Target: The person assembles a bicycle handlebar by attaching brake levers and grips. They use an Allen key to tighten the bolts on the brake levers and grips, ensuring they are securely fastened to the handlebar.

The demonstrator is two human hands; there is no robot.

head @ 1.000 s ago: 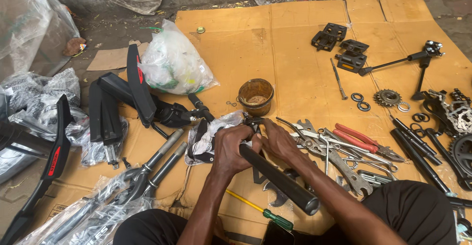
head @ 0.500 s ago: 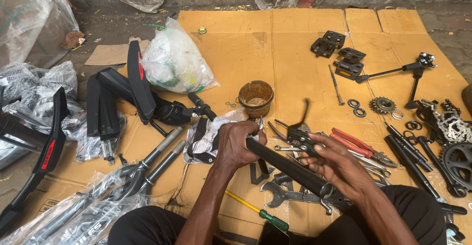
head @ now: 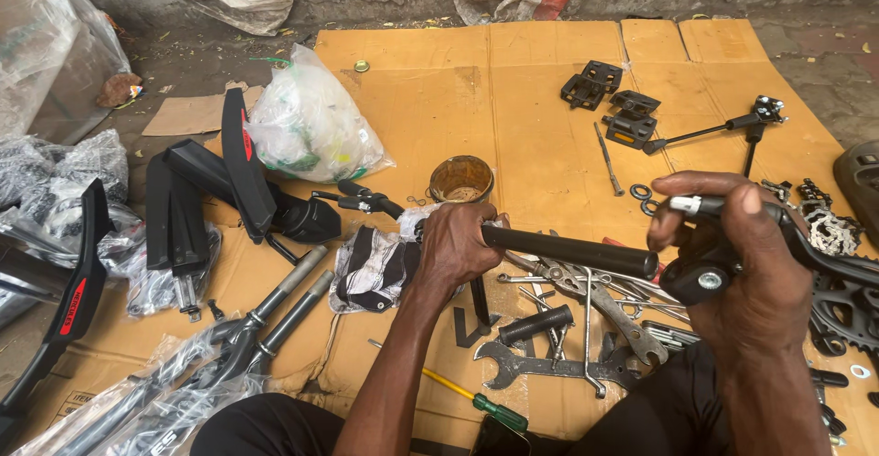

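Head view showed our work spread over flattened cardboard (head: 540,99), and we read it from the left. Farthest left lay black mudguards (head: 243,158) and a plastic-wrapped fork (head: 265,319), parked out of the way beside a knotted plastic bag (head: 311,126). Nearer the middle sat a small grease tin (head: 461,179), kept close to the hands, and a striped rag (head: 371,268) just under our left wrist.

Our left hand (head: 455,245) was clenched around one end of a black handlebar tube (head: 572,252), held roughly level above the tools, we judged so that the other end stayed steady and free. Below it, a large spanner (head: 540,364), loose wrenches and a green-handled screwdriver (head: 476,403) lay fanned out within easy reach.

Our right hand (head: 732,255) was closed around a black brake lever (head: 710,273), its clamp facing the open end of the tube, close to it but apparently not yet on; we could not tell whether they touched. The lever's blade ran on past the palm to the right.

Beyond, a pair of black pedals (head: 609,99) and a seat clamp assembly (head: 732,126) rested well apart at the top, while a chainring (head: 842,305) and a freewheel sprocket (head: 824,227) sat at the right edge.
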